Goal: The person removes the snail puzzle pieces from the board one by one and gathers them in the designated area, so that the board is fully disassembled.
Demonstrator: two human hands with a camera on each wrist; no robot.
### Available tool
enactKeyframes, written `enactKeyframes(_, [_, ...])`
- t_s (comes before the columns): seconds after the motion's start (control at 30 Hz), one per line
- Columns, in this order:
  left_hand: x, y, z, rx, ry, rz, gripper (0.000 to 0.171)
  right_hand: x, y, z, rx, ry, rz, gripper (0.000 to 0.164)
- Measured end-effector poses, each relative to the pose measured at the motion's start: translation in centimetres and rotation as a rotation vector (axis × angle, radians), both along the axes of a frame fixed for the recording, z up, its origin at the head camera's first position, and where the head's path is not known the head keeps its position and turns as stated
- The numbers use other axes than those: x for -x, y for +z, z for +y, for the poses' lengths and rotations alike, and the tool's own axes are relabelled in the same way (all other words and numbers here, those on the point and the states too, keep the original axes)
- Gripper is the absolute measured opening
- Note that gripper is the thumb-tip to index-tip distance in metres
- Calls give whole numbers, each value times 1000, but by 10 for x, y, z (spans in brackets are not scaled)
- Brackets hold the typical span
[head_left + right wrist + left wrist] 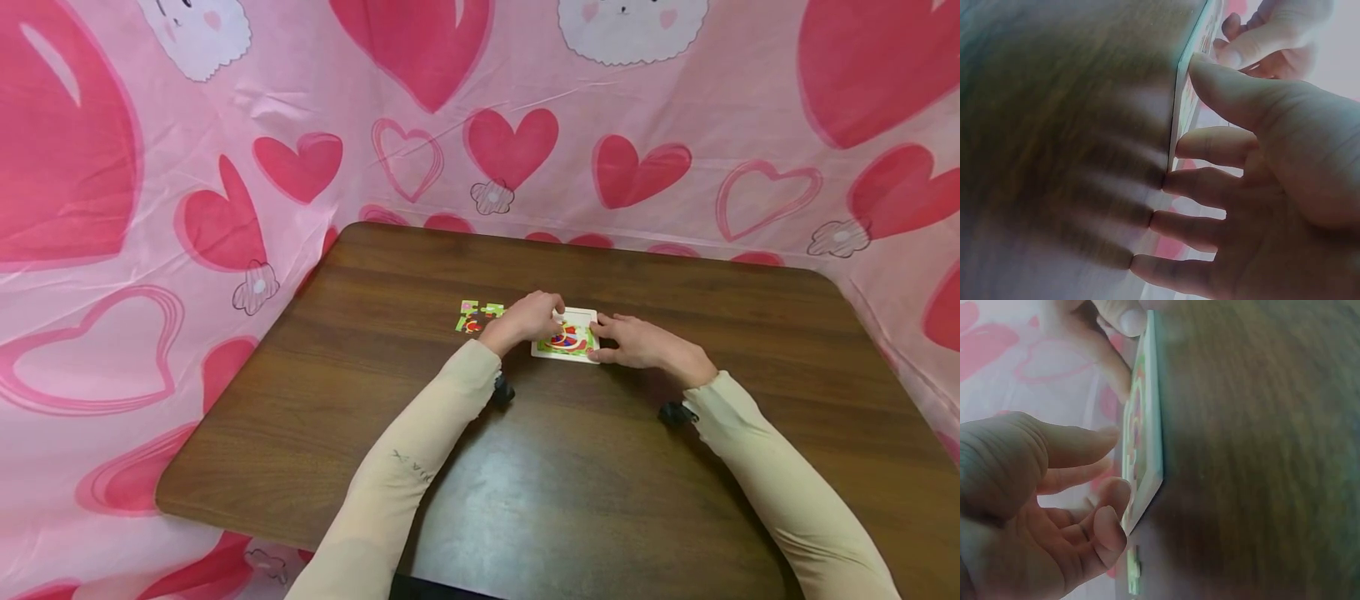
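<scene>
A jigsaw puzzle board (538, 353) with a white frame and a colourful picture lies on the table under both hands. My left hand (531, 318) is over its left side; in the left wrist view, the bent fingers (1113, 528) are at the board's edge, with a gap between thumb and index finger and no piece seen there. My right hand (637, 343) rests at the board's right edge. Its thumb (1229, 87) touches the frame, while the other fingers stretch out, several tips on the tabletop. Left of the board lie joined puzzle pieces (470, 317), partly behind my left wrist.
The brown wooden table (360, 350) has rounded corners. Behind and beside it hangs a pink cloth (570, 92) with red hearts. Small black devices (677, 414) sit at both wrists.
</scene>
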State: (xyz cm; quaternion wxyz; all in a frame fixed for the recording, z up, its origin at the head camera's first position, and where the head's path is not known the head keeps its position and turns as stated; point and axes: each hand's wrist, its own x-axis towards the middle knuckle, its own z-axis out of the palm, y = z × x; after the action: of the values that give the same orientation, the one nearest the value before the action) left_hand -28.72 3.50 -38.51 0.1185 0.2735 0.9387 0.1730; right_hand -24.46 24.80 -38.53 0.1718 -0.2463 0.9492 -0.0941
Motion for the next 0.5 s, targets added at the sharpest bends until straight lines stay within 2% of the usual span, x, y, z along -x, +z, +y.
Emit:
enactKeyframes(0.3, [3, -8, 6, 42, 11, -20, 32, -1, 2, 0, -6, -8, -10, 68])
enactKeyframes(0.5, [4, -7, 7, 24, 16, -45, 15, -2, 3, -2, -8, 11, 4, 66])
